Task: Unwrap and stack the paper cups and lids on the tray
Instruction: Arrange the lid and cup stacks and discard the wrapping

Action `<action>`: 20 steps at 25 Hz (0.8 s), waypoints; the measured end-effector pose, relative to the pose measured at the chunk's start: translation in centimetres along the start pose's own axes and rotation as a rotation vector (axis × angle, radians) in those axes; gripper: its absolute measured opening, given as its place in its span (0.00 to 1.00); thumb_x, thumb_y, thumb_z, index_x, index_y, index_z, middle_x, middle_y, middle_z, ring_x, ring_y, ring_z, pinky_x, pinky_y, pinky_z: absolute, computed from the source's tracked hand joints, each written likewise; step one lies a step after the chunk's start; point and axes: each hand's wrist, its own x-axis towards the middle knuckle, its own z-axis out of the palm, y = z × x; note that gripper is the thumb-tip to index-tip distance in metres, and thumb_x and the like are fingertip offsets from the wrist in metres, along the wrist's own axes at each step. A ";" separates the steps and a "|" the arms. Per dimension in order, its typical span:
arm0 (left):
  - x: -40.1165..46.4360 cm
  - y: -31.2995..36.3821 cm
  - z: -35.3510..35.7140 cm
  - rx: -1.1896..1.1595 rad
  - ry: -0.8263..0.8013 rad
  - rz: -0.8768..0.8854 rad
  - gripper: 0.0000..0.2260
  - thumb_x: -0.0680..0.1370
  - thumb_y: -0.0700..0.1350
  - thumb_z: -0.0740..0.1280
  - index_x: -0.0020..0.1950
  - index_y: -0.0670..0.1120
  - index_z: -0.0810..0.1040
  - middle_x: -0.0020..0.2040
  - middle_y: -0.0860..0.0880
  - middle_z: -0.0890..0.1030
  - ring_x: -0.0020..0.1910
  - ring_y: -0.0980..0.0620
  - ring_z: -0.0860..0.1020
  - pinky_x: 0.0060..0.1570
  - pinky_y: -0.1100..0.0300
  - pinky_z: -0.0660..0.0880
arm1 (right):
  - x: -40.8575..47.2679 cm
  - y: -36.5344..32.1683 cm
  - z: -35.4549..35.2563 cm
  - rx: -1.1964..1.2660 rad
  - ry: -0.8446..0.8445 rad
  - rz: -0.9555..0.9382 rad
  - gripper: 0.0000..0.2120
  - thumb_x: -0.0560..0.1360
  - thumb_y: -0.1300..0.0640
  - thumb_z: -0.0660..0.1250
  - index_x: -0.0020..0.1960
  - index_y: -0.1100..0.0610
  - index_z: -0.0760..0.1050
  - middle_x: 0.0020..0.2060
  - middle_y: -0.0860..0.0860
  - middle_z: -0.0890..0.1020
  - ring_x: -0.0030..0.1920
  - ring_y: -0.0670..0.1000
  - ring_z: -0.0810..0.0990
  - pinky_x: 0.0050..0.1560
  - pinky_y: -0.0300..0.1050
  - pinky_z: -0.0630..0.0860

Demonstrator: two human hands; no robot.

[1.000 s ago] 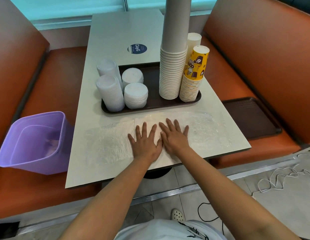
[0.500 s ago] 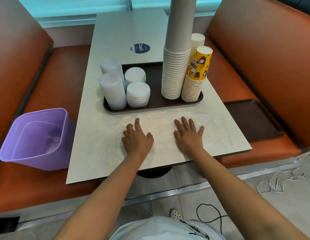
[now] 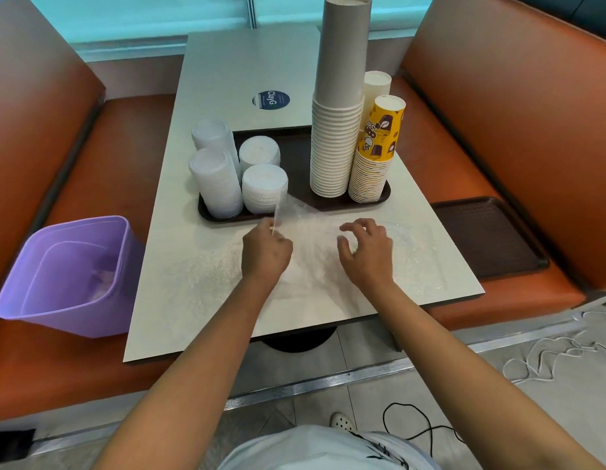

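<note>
A dark brown tray sits on the grey table and carries a tall stack of grey-white paper cups, a shorter stack of yellow printed cups and several stacks of white lids. A clear plastic wrapper lies on the table in front of the tray. My left hand pinches a fold of the wrapper and lifts it off the table. My right hand hovers over the wrapper with its fingers curled like a claw, and I cannot tell whether it grips the film.
A purple plastic bin stands on the orange bench to the left of the table. A second brown tray lies on the bench to the right. White and black cables trail on the floor at the lower right.
Both hands were flat on the wrapper, then moved apart. Now the left hand has gathered and lifted a fold of it, and the right hand's fingers have curled.
</note>
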 end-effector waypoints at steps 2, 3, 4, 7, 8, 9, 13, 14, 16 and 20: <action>-0.8 1.5 0.2 0.007 0.018 0.098 0.14 0.75 0.38 0.62 0.59 0.43 0.76 0.49 0.47 0.80 0.49 0.47 0.77 0.43 0.62 0.68 | 1.2 -1.8 -1.0 0.427 -0.152 0.230 0.14 0.80 0.52 0.59 0.61 0.57 0.76 0.55 0.51 0.77 0.60 0.55 0.75 0.53 0.42 0.69; -1.2 2.1 0.5 -0.004 -0.008 0.126 0.14 0.75 0.38 0.63 0.60 0.44 0.76 0.50 0.48 0.80 0.49 0.48 0.77 0.44 0.62 0.69 | 1.8 -2.4 -1.5 0.589 -0.270 0.381 0.18 0.81 0.48 0.55 0.63 0.57 0.74 0.59 0.53 0.76 0.62 0.56 0.74 0.56 0.45 0.70; -1.6 2.6 1.0 -0.012 -0.045 0.145 0.14 0.76 0.39 0.63 0.60 0.44 0.76 0.51 0.48 0.81 0.49 0.48 0.77 0.44 0.63 0.70 | 2.3 -2.6 -1.9 0.714 -0.391 0.529 0.22 0.82 0.44 0.51 0.67 0.56 0.71 0.64 0.53 0.74 0.65 0.58 0.72 0.59 0.50 0.70; -2.6 3.9 2.3 -0.052 -0.170 0.170 0.16 0.77 0.41 0.65 0.64 0.47 0.75 0.55 0.47 0.81 0.49 0.51 0.78 0.47 0.63 0.72 | 2.2 -1.9 -2.6 1.030 -0.582 0.791 0.32 0.79 0.35 0.44 0.71 0.54 0.67 0.69 0.54 0.71 0.68 0.61 0.70 0.65 0.59 0.67; -2.8 4.3 2.8 -0.071 -0.221 0.166 0.17 0.77 0.41 0.65 0.66 0.48 0.74 0.57 0.48 0.80 0.51 0.51 0.79 0.48 0.62 0.73 | 2.1 -1.4 -2.9 1.098 -0.586 0.816 0.34 0.78 0.33 0.43 0.71 0.54 0.66 0.69 0.55 0.71 0.67 0.61 0.70 0.65 0.60 0.66; -3.0 4.6 3.2 -0.089 -0.283 0.157 0.18 0.77 0.41 0.65 0.67 0.48 0.73 0.58 0.48 0.79 0.53 0.50 0.79 0.51 0.61 0.74 | 2.1 -0.9 -3.1 1.152 -0.584 0.832 0.35 0.77 0.32 0.44 0.72 0.54 0.65 0.68 0.55 0.72 0.67 0.61 0.70 0.65 0.61 0.66; -3.5 4.8 4.8 -0.314 -0.657 0.064 0.24 0.77 0.33 0.60 0.73 0.48 0.66 0.63 0.47 0.77 0.58 0.51 0.76 0.54 0.62 0.72 | 1.9 1.9 -4.4 1.288 -0.574 0.858 0.31 0.77 0.36 0.54 0.72 0.55 0.63 0.67 0.57 0.71 0.63 0.62 0.74 0.60 0.64 0.72; -3.4 4.6 5.1 -0.351 -0.692 0.063 0.25 0.77 0.31 0.59 0.72 0.48 0.66 0.63 0.46 0.77 0.57 0.52 0.76 0.52 0.64 0.71 | 1.9 2.5 -4.7 1.265 -0.561 0.839 0.27 0.78 0.42 0.58 0.72 0.55 0.64 0.67 0.57 0.72 0.61 0.61 0.76 0.56 0.62 0.75; -3.1 4.3 5.6 -0.336 -0.647 0.103 0.24 0.76 0.29 0.58 0.70 0.47 0.70 0.63 0.47 0.77 0.56 0.53 0.76 0.48 0.70 0.72 | 1.8 3.4 -5.1 1.093 -0.505 0.772 0.21 0.78 0.54 0.63 0.70 0.56 0.67 0.64 0.57 0.75 0.55 0.58 0.80 0.50 0.57 0.79; -2.7 3.1 7.1 0.034 -0.312 0.166 0.20 0.77 0.37 0.63 0.68 0.49 0.72 0.68 0.48 0.71 0.66 0.50 0.70 0.61 0.62 0.67 | 1.8 4.9 -5.4 0.594 -0.278 0.690 0.15 0.75 0.63 0.65 0.62 0.58 0.73 0.47 0.55 0.81 0.41 0.51 0.80 0.36 0.43 0.76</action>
